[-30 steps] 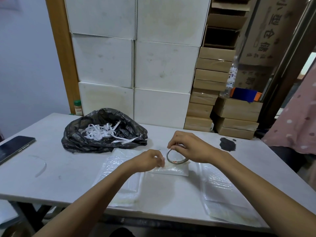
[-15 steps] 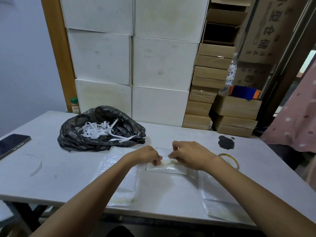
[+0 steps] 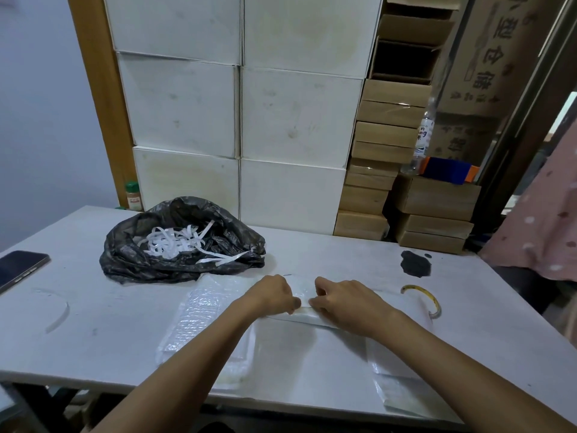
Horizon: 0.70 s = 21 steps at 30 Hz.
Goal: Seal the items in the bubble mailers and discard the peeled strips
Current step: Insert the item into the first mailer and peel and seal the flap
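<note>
We see both hands close together at mid-table: left hand point(image 3: 274, 295) & right hand point(image 3: 343, 303) both pinching the top edge of a small bubble mailer point(image 3: 307, 315) lying flat on the white table point(image 3: 93, 332). Fingertips nearly meet over the flap; whether the strip is peeled we can't tell. A stack of mailers point(image 3: 199, 320) sits under the left forearm, another stack point(image 3: 402, 392) by the right forearm near the table's front edge. Black bag point(image 3: 175, 264) w/ white peeled strips point(image 3: 178, 240) sits behind the hands, to the left. One loose strip point(image 3: 59, 317) lies on the table far left. A bangle point(image 3: 421, 300) rests right of the right hand; phone point(image 3: 18, 267) at left edge.
</note>
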Each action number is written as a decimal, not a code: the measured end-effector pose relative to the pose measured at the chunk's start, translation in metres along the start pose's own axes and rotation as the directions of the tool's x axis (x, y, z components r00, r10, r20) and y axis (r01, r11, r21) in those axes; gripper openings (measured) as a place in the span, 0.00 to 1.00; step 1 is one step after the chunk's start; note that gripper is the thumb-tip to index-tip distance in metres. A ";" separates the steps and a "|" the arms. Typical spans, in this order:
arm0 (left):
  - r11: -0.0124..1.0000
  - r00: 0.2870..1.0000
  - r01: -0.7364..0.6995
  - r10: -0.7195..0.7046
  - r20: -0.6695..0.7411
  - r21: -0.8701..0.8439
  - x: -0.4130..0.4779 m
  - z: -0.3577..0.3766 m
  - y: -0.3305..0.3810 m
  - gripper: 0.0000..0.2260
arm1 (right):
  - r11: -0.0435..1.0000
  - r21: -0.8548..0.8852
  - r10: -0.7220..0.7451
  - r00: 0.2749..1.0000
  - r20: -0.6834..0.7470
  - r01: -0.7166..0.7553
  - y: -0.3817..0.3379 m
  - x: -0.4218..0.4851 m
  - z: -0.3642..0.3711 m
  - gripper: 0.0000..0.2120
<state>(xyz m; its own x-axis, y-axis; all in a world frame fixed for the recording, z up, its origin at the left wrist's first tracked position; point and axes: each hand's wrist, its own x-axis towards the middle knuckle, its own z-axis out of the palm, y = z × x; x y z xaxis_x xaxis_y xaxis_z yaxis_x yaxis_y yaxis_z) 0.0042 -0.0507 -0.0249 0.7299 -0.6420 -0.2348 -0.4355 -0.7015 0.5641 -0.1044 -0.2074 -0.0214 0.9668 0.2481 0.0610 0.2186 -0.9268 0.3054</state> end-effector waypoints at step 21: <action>0.687 0.786 -0.496 0.615 -0.061 0.532 -0.003 0.009 -0.013 0.17 | 0.764 0.560 0.231 0.947 0.225 -0.319 0.024 0.013 -0.008 0.07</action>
<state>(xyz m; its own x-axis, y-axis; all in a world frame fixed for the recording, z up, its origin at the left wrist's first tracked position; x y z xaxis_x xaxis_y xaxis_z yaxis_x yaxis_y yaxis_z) 0.0030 -0.0427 -0.0388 0.3381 -0.9172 0.2106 -0.9411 -0.3278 0.0829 -0.0872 -0.2239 -0.0061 0.9955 -0.0421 -0.0855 -0.0674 -0.9455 -0.3186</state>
